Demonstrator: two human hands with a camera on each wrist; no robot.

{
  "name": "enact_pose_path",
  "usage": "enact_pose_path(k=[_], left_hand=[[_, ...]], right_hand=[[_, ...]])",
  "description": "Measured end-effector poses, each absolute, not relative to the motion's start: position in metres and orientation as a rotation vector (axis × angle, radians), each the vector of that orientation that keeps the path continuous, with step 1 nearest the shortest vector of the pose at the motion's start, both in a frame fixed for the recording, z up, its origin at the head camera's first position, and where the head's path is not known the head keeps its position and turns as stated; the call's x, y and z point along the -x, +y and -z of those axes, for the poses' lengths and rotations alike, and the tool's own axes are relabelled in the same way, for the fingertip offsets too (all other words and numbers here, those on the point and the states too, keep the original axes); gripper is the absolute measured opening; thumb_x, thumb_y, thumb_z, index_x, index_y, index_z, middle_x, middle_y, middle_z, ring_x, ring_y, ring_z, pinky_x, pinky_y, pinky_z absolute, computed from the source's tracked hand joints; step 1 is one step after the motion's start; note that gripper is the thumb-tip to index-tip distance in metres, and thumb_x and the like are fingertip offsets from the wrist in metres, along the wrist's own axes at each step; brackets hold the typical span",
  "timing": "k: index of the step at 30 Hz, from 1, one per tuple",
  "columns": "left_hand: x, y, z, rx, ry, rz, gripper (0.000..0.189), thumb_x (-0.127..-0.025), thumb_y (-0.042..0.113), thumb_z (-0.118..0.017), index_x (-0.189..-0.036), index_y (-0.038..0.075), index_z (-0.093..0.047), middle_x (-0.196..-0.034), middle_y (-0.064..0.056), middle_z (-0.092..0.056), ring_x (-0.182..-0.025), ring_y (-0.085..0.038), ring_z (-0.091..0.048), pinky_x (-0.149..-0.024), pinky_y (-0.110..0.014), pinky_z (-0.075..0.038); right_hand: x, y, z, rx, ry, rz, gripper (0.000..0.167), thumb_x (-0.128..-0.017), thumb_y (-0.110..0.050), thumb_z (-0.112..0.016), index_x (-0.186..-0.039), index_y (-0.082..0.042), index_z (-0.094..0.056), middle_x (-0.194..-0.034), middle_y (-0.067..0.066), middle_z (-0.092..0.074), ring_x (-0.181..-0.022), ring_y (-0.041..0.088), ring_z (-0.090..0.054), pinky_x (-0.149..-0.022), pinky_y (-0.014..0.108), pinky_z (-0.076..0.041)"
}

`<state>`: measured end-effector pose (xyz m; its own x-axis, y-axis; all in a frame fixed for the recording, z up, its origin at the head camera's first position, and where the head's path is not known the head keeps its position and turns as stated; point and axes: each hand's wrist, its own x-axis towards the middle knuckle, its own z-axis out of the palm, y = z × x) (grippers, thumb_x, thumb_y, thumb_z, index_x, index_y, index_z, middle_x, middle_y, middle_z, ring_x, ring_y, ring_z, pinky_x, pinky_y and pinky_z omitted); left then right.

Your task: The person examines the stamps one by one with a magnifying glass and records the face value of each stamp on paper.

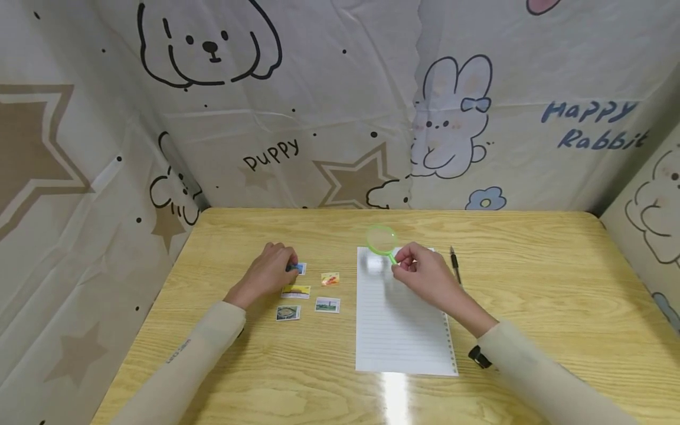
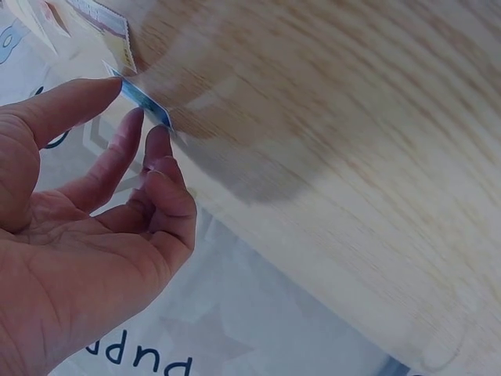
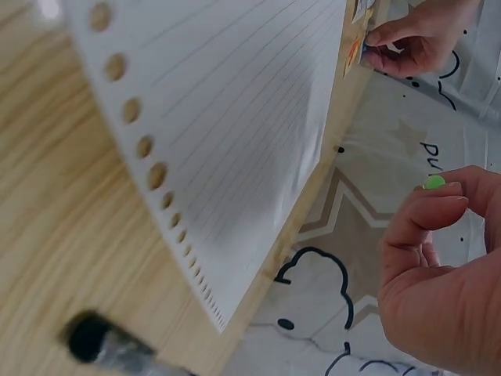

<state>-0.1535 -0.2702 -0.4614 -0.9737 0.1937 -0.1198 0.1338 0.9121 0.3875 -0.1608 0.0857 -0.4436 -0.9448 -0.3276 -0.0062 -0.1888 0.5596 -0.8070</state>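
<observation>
My left hand [image 1: 271,268] is at a blue stamp [image 1: 300,268] on the wooden table; the left wrist view shows its thumb and fingertips at the stamp's edges, pinching it. Nearby lie a yellow stamp [image 1: 296,291], an orange-and-yellow stamp [image 1: 330,279], a stamp with an oval green picture [image 1: 288,313] and a landscape stamp [image 1: 327,305]. Between thumb and fingers, my right hand [image 1: 425,274] holds the handle of a green magnifying glass [image 1: 381,239], raised over the top of a lined sheet. Only the handle's green end [image 3: 434,182] shows in the right wrist view.
The lined paper [image 1: 401,330], with punched holes along its right edge, lies at the table's middle. A black pen [image 1: 454,262] rests right of it, partly behind my right hand. Printed cloth [image 1: 345,118] walls the table's back and sides.
</observation>
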Motion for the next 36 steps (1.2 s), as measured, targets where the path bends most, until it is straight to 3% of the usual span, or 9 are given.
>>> enact_pose_path(k=[22, 36], left_hand=[[0.153, -0.268, 0.461, -0.222, 2.91, -0.571, 0.012, -0.102, 0.01, -0.076, -0.107, 0.001, -0.07, -0.103, -0.009, -0.06, -0.104, -0.033, -0.05, -0.087, -0.046, -0.05], [0.15, -0.266, 0.46, -0.227, 2.928, -0.553, 0.014, -0.103, 0.012, -0.076, -0.109, 0.001, -0.07, -0.107, -0.01, -0.061, -0.111, -0.035, -0.051, -0.091, -0.049, -0.05]], right_hand=[[0.15, 0.163, 0.443, 0.239, 2.726, 1.228, 0.022, -0.102, -0.018, -0.07, -0.115, -0.002, -0.063, -0.098, 0.008, -0.064, -0.09, 0.025, -0.062, -0.064, 0.032, -0.049], [0.148, 0.208, 0.451, 0.144, 2.8, 1.078, 0.028, -0.103, -0.022, -0.067, -0.116, 0.002, -0.062, -0.101, 0.013, -0.065, -0.084, 0.024, -0.058, -0.064, 0.035, -0.047]])
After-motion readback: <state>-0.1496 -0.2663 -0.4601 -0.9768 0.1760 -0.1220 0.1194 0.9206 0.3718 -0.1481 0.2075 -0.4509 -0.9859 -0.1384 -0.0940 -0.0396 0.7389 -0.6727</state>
